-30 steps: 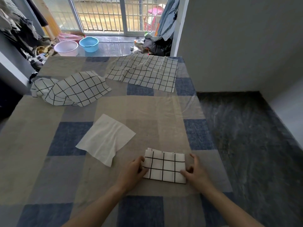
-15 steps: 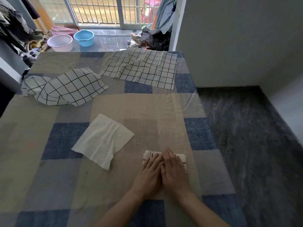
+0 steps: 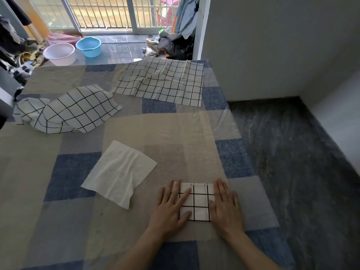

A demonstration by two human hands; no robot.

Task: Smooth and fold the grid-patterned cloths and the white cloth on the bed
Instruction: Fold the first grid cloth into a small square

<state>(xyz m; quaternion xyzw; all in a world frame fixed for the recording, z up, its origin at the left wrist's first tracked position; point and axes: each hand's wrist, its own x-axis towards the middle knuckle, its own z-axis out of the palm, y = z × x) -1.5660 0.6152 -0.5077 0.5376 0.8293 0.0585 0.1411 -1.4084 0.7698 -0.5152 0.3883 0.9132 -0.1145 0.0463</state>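
- Head view: a folded grid-patterned cloth lies flat near the front right of the bed, between the two hands and partly under both.
- The left hand lies palm down over the cloth's left edge, fingers straight and spread, pressing on it and gripping nothing.
- The right hand lies palm down over the cloth's right edge, fingers straight and close together, pressing flat with nothing held.
- The folded cloth is a small rectangle, squared to the bed, its long axis running left to right between the hands; its grid lines run along and across that axis.
- The white cloth lies unfolded just left of the left hand, apart from it, turned so one corner points toward the person.
- Farther back, a crumpled large-grid cloth lies at the left, and a spread small-grid cloth lies at the far right edge, its long axis running left to right.
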